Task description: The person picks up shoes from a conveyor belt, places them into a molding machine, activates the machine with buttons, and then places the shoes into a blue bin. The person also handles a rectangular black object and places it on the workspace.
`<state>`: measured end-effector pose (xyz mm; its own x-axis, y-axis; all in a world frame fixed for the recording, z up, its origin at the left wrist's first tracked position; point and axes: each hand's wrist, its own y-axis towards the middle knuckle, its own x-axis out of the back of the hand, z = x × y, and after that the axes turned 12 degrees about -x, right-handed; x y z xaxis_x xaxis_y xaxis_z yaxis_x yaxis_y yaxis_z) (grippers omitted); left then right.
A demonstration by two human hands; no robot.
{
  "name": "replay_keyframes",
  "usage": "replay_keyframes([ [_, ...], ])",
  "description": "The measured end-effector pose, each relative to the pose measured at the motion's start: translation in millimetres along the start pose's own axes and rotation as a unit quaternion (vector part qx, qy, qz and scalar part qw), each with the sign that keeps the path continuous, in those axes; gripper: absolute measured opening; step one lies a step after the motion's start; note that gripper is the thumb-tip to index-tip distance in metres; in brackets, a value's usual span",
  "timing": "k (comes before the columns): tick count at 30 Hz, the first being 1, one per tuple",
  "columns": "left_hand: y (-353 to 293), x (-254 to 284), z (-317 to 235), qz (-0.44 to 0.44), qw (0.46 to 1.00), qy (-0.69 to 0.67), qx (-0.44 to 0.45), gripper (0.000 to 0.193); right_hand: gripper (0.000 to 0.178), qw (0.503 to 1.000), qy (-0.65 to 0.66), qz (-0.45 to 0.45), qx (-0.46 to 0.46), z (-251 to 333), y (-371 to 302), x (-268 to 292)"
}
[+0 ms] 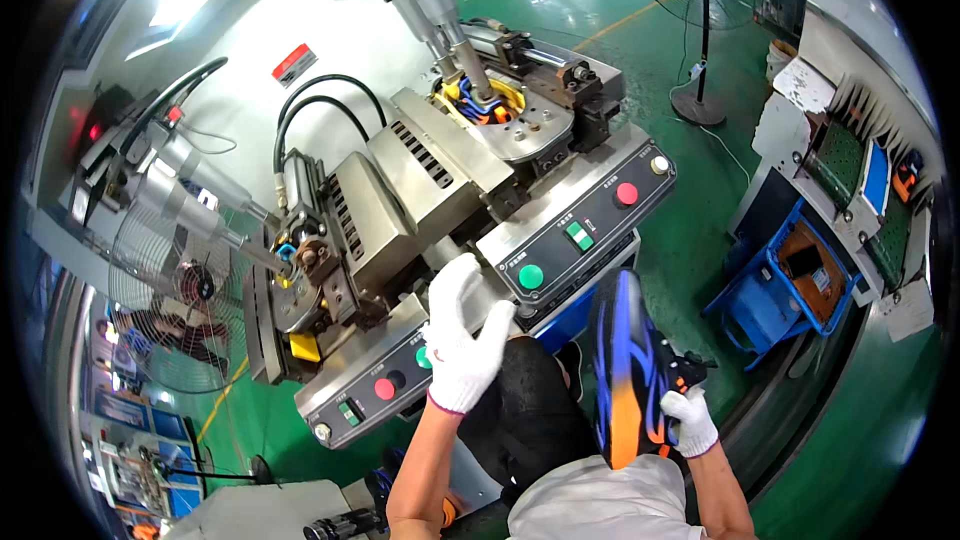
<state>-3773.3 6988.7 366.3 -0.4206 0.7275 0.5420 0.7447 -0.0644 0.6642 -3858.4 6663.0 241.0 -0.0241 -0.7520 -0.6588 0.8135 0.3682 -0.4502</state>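
Note:
My left hand (466, 340), in a white knitted glove, is raised over the front of a metal pressing machine (400, 205). Its thumb stands apart from the fingers, and nothing is in it. Just beneath it lies the gap between two sloping button panels. On my right, my gloved right hand (691, 422) grips a sports shoe (618, 370) by its upper. The shoe's blue, black and orange sole faces left, toe pointing away from me. Blue and orange material (478, 105) sits under the press rod of the right station. The left station (290, 290) has a similar rod over it.
The right button panel (575, 235) carries green and red buttons. At right stand a blue crate (775, 290) and a rack with green trays (845, 160). A floor fan (705, 40) stands far right, another fan (180, 290) at left. Green floor (560, 0) surrounds the machine.

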Motion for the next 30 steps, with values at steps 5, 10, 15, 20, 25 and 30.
replay_keyframes([
  [5, 46.7, -26.3, 43.5, 0.025, 0.996, 0.061, 0.057, 0.063, 0.058, 0.993, 0.079, -0.064, 0.067, -11.9, 13.1, 33.4],
  [10, 96.5, -49.1, 95.5, 0.024, 0.99, 0.125, 0.055, 0.059, 0.052, 0.991, 0.051, -0.121, 0.032, -30.9, 45.8, 74.6],
  [15, 128.4, -86.7, 145.6, 0.046, 0.982, 0.185, 0.012, 0.06, 0.056, 0.983, 0.126, -0.119, 0.06, 7.8, 52.8, 34.0],
  [20, 171.3, -123.8, 196.5, 0.073, 0.979, 0.169, 0.086, 0.066, 0.077, 0.987, 0.104, -0.115, 0.035, -0.6, 69.6, 66.0],
  [25, 219.0, -161.7, 304.1, 0.0, 0.986, 0.125, 0.114, 0.062, 0.103, 0.988, 0.111, -0.108, 0.028, 24.0, 92.3, 52.4],
  [30, 261.5, -193.2, 374.4, 0.001, 0.977, 0.094, 0.192, 0.066, 0.1, 0.985, 0.099, -0.139, 0.01, 19.3, 109.6, 80.1],
])
